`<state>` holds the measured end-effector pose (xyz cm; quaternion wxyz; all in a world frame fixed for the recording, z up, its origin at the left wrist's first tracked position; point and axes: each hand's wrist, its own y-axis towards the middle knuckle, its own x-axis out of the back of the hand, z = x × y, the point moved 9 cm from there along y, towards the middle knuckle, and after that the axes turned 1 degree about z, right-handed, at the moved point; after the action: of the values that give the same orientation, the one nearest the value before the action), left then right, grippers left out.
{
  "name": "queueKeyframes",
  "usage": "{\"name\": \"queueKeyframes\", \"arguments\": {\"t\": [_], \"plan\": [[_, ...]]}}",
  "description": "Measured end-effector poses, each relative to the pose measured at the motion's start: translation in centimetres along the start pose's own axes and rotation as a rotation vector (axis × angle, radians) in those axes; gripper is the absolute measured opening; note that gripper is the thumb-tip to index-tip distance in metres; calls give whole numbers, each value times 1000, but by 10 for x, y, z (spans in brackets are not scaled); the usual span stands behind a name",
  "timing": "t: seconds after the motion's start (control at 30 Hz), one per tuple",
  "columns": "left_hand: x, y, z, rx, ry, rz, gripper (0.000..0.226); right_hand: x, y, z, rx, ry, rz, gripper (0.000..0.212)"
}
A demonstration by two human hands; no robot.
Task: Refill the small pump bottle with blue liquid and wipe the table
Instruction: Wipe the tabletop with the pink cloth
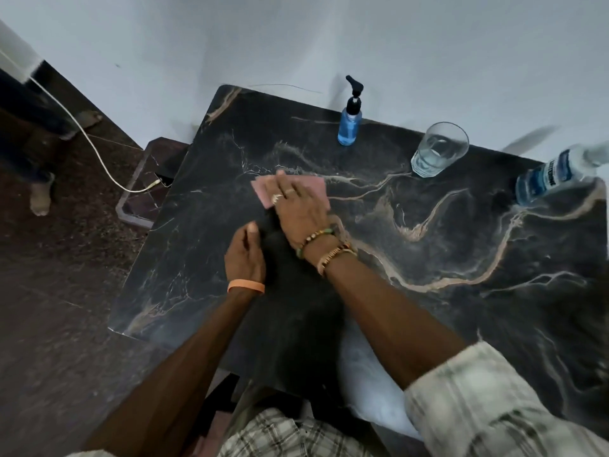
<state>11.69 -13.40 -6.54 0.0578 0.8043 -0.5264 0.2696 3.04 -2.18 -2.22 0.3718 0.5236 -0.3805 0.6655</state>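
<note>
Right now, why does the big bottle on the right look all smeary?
In the head view, the wide lens stretches the edges, so the mouthwash bottle near the right edge leans and smears; the pump bottle and glass nearer the middle look sharper.

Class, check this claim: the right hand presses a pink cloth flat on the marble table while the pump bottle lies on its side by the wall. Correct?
Not quite. The head view shows the pump bottle standing upright by the wall; the right hand does press the pink cloth on the marble table.

pink cloth (pixel 262 192): mostly under right hand (pixel 298 211) | large bottle (pixel 553 174): blurred, edge-cut
</note>
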Motion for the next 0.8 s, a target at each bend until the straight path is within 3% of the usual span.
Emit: {"name": "queueKeyframes", "arguments": {"t": [0.1,0.23,0.43,0.63,0.8], "plan": [[15,-4,8,45,-89,-89,39,-5,31,32,150,-77,73,46],[34,-9,20,51,-73,-117,35,-50,31,35,296,-106,338,45],[31,-9,27,14,54,-42,37,-62,-51,7,279,-185,344,33],[-15,-18,-6,-187,146,116,27,-51,-82,-77,112,-210,273,50],[-69,-41,-33,-366,239,385,35,-43,-159,-148,-407,-245,290,50]]}}
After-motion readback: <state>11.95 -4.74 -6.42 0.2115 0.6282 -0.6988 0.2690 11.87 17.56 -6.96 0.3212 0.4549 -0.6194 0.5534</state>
